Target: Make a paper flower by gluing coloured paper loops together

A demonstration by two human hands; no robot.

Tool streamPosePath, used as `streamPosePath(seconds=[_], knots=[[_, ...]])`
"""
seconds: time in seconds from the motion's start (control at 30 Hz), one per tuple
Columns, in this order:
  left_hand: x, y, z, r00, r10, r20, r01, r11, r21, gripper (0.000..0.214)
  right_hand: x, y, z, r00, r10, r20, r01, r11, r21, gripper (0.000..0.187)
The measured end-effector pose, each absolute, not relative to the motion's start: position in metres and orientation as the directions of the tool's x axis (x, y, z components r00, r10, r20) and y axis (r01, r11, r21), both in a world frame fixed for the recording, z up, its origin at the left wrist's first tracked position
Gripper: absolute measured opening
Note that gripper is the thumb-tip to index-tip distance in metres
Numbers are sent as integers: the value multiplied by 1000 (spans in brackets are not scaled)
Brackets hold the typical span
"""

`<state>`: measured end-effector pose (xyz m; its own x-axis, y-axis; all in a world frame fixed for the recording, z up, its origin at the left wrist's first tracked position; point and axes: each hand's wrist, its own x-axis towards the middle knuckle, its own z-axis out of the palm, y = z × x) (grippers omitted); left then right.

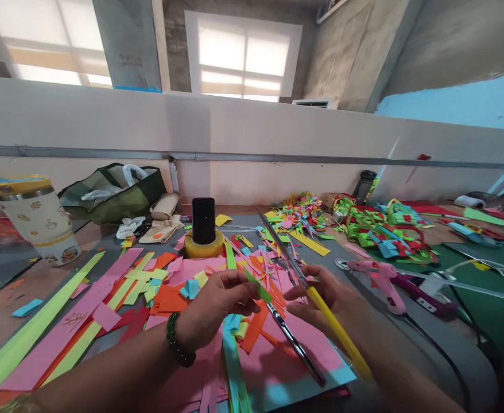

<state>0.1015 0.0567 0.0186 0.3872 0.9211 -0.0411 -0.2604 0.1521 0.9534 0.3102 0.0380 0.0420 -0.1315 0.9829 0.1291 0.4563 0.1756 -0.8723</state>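
Observation:
My left hand (221, 304), with a dark beaded bracelet at its wrist, pinches a short bright green strip (258, 287) between thumb and fingers. In my right hand (333, 304) lies a long, thin metal tool with a yellow handle (338, 330). Its shaft points up and to the left, past the green strip; its exact kind is not clear. Just below the strip, a slim shiny silver rod-like tool (295, 338) slants over the pink sheet (295, 361). Orange pieces (170, 298) and a light blue strip (235, 367) lie around my left hand.
Behind the scraps, a phone (203, 221) stands on a yellow tape roll (196, 245). A tumbler (39, 223) and green bag (109, 195) stand left. To the right are a pink glue gun (381, 278) with its cord and heaps of coloured pieces (390, 229).

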Motion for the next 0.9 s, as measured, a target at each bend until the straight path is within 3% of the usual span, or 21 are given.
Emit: streamPosePath(seconds=[0.17, 0.33, 0.5, 0.57, 0.73, 0.9], knots=[[105, 50, 20, 390, 920, -24, -228, 122, 966, 22, 283, 43, 36, -192, 979, 74, 282, 127, -951, 44], [99, 51, 18, 521, 853, 30, -304, 153, 940, 33, 286, 47, 28, -419, 907, -47, 83, -13, -996, 24], [97, 52, 19, 609, 789, 83, -346, 170, 923, 21, 288, 48, 33, -630, 770, -101, 0, -131, -991, 33], [97, 52, 20, 590, 804, 79, -340, 159, 927, 19, 285, 45, 34, -600, 793, -105, -16, -143, -990, 32], [97, 52, 20, 486, 874, 17, -258, 125, 958, 21, 283, 39, 33, -268, 963, 22, 121, 56, -991, 41], [100, 50, 19, 468, 883, -37, -228, 161, 960, 21, 285, 36, 33, -274, 956, 106, 205, 166, -965, 42]])
